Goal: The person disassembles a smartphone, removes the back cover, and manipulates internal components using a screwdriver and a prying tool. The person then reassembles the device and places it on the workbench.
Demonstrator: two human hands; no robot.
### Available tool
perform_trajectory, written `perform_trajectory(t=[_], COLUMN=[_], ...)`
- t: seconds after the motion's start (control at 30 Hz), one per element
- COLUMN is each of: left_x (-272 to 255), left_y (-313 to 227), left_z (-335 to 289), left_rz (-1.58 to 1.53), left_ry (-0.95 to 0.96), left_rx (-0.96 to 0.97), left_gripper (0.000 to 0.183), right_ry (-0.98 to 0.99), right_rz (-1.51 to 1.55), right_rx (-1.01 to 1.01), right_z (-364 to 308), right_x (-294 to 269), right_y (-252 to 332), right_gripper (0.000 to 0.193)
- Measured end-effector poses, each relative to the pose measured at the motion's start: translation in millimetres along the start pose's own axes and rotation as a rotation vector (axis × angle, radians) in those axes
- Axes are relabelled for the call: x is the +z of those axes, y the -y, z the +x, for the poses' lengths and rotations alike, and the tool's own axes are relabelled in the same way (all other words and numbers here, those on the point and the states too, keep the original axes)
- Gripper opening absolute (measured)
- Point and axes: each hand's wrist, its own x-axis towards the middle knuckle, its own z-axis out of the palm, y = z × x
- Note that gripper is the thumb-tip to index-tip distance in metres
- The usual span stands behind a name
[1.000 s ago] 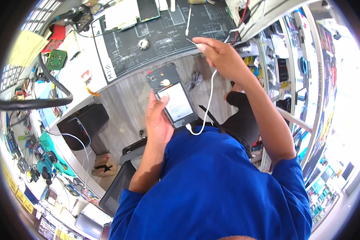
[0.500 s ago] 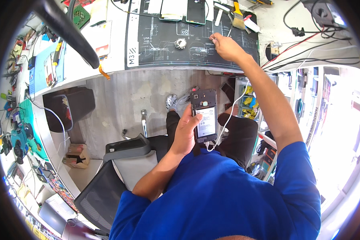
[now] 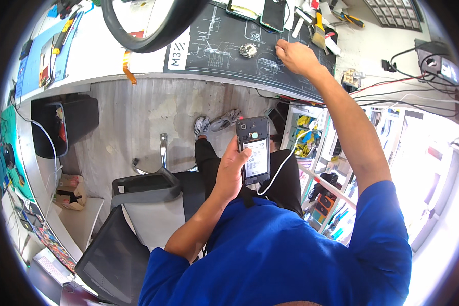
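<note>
My left hand (image 3: 229,173) is wrapped around a smartphone (image 3: 253,125) held above my lap. Its back cover is off, so the white-labelled battery (image 3: 257,162) shows under my thumb. A white cable (image 3: 280,176) is plugged into the phone's lower end and runs up to the right. My right hand (image 3: 300,58) reaches over the black printed work mat (image 3: 209,38) on the bench. Its fingers are pinched together; whatever lies between them is too small or hidden to name. A round, silvery crumpled-looking piece (image 3: 248,50) sits to its left on the mat.
Beyond my right hand lie a yellow-handled brush (image 3: 319,34) and another phone (image 3: 274,16). Black and red wires (image 3: 392,84) cross the bench at right. A dark curved arm (image 3: 137,46) overhangs the left. An office chair (image 3: 148,188) and a black bin (image 3: 66,125) stand below.
The whole view has shifted, bringing more of the bench's right side into sight. My right hand's fingers look more curled over the mat. The phone stays in my left hand.
</note>
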Motion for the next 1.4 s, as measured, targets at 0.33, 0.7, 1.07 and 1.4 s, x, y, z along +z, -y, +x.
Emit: perform_trajectory(t=[0.33, 0.7, 1.07, 1.4], left_x=[-16, -17, 45, 4], left_y=[9, 66, 129, 196], left_z=[2, 7, -6, 8], left_rz=[-0.062, -0.081, -0.069, -0.189], left_ry=[-0.094, -0.167, -0.185, -0.224], left_rx=[0.091, 0.213, 0.300, 0.274], left_gripper=[0.046, 0.047, 0.047, 0.046], right_ry=[-0.077, 0.016, 0.227, 0.385], right_rz=[0.200, 1.148, 1.291, 1.159], right_rx=[0.056, 0.103, -0.002, -0.145], right_z=[10, -118, -234, -217], right_x=[1, -41, 39, 75], right_y=[-20, 12, -29, -21], right_gripper=[0.050, 0.026, 0.027, 0.042])
